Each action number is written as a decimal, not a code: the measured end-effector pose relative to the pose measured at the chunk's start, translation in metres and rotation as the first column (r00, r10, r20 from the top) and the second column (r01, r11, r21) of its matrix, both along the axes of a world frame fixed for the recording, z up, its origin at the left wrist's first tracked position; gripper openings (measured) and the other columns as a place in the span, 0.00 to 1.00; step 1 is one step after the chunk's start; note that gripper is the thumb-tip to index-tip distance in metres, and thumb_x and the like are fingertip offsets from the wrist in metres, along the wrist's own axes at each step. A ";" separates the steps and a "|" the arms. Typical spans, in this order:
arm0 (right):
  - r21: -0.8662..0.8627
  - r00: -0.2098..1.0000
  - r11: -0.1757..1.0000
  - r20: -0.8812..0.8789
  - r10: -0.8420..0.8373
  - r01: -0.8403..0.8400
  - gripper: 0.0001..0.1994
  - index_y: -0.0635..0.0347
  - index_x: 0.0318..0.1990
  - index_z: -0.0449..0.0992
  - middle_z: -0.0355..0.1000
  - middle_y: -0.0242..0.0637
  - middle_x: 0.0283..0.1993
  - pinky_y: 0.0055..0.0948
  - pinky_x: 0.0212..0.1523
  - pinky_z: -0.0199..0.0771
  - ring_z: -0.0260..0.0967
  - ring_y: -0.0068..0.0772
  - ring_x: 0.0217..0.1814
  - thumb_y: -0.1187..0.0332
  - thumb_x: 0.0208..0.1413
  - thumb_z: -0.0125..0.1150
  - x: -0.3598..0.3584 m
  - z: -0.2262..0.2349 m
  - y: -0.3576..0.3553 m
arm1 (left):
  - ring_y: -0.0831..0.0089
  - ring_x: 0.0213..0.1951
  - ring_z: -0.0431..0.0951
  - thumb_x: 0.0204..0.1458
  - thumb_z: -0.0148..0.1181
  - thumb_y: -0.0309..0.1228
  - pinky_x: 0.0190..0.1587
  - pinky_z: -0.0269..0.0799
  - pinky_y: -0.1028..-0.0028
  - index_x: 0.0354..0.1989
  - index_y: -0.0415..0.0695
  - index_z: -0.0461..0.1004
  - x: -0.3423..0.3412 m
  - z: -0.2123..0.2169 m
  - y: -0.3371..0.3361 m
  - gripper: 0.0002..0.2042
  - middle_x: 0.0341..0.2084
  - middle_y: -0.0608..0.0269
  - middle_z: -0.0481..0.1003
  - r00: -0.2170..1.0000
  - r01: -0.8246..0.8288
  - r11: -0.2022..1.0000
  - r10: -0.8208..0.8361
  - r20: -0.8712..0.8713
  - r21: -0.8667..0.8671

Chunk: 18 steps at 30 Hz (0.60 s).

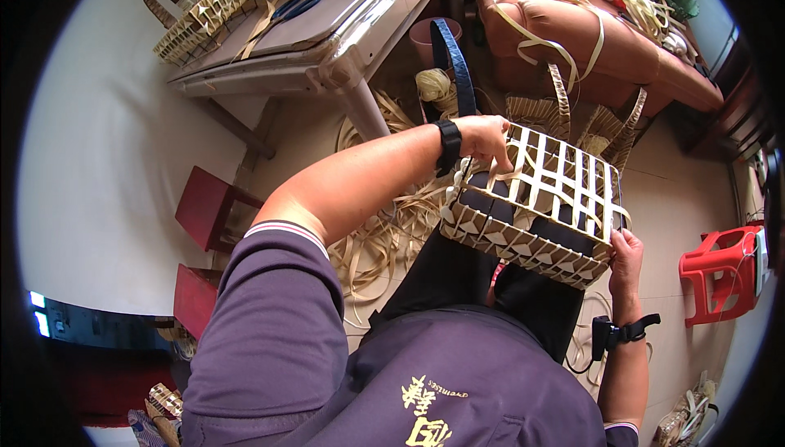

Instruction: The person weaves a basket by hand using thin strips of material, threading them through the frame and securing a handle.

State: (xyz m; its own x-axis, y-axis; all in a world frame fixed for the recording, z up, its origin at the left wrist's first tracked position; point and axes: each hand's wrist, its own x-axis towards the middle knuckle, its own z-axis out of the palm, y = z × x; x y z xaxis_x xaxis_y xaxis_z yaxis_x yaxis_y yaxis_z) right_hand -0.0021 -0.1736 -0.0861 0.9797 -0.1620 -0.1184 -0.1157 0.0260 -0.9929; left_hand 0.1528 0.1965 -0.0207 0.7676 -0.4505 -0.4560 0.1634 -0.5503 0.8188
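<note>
A partly woven basket [523,244] of cream strips on a thin dark frame lies across my lap. Pale strips [564,175] cross its far side like a lattice, with dark gaps between them. My left hand [488,143] reaches over the upper left corner, its fingers bent and closed on a strip at the edge. At the right end, my right hand [626,252] grips the basket's corner, thumb near a strip end that sticks out. Both wrists wear black bands. Part of the left fingertips is hidden among the strips.
Loose tan strips [384,247] litter the floor at left. A table [270,71] holds blue-handled scissors [298,7] and a woven basket [204,17]. Strips drape over an orange-brown sofa [572,30]. Beyond my lap stand handled woven bags [536,112]; a red stool [719,275] is at right.
</note>
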 end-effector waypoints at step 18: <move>0.032 0.996 0.996 -0.032 0.083 -0.082 0.11 0.54 0.37 0.79 0.69 0.19 0.25 0.15 0.22 0.57 0.60 0.10 0.22 0.60 0.70 0.62 -0.003 -0.012 -0.032 | 0.57 0.45 0.86 0.43 0.80 0.43 0.50 0.79 0.64 0.52 0.36 0.82 -0.025 0.041 0.022 0.30 0.39 0.48 0.85 0.845 0.314 0.871 -0.438 0.308 0.377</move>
